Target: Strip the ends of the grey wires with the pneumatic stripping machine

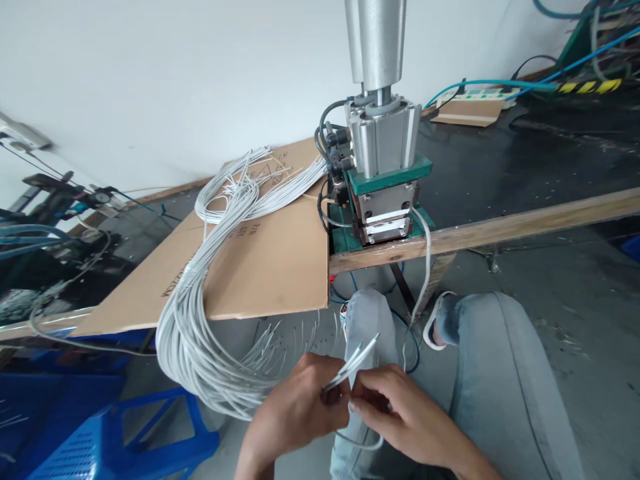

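Observation:
My left hand (305, 397) is closed around a few white cables (359, 359), whose cut ends point up and to the right past my fingers. Thumb and fingers of my right hand (400, 413) are pinched together right beside it, with a white cable (363, 445) looping below and up into that hand. The exact point of the right-hand grip is hidden by my fingers. Left of my hands, a thick bundle of white cables (200, 333) hangs over the edge of a cardboard sheet (280, 273), its loose ends fanned out behind my left hand.
A pneumatic press (384, 140) stands at the edge of the dark table (500, 163), with a grey cable (427, 267) hanging from it. A blue plastic stool (165, 447) is at lower left. A power strip (475, 97) lies at the back right.

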